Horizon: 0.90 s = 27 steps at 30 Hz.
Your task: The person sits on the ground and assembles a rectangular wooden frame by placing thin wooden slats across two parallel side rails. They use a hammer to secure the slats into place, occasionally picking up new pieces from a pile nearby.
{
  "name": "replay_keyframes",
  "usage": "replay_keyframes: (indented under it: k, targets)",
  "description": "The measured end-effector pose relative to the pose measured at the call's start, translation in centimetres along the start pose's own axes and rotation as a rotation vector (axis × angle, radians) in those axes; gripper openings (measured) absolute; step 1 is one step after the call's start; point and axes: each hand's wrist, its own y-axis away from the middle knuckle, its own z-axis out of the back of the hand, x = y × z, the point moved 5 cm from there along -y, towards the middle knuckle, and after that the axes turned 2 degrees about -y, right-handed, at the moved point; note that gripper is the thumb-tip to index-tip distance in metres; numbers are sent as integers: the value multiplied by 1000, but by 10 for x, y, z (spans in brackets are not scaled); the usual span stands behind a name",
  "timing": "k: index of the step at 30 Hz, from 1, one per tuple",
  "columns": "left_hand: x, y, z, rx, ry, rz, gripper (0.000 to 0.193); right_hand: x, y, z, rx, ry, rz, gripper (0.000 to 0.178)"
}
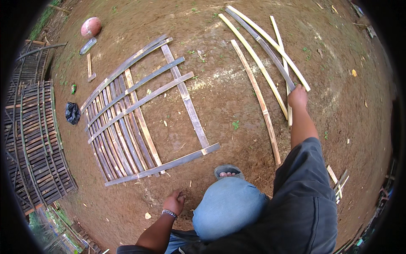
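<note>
Our right hand (298,96) grips the near end of the grey slat (267,48), our left hand (174,202), half curled, seems empty behind the slatted frame (194,116), and careless pulling might drag the crossing pale slats (297,73).

No readable writing anywhere right now! Far left, the reddish ball (91,27) shows pale patches, but they form no letters I can make out; just on its near side, the clear bottle (88,46) offers no legible label; nearer still, that small green object (73,89) is too tiny to read. Over right, the grey strip (270,51) carries no legible marking either.
</note>
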Motion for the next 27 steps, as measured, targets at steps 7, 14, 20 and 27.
replay_keyframes:
  k: [7,14,20,27]
  targets:
    - [-50,-34,28,-175,143,-201,31,-16,76,3,-23,-299,106,33]
    - [-117,-49,138,-754,-55,-523,61,23,174,41,-13,-331,568,35]
    - [-78,-29,194,-468,-531,-226,74,83,211,85,78,-294,1153,31]
    - [6,36,175,-127,-209,-201,33,117,210,127,-343,-263,1163,35]
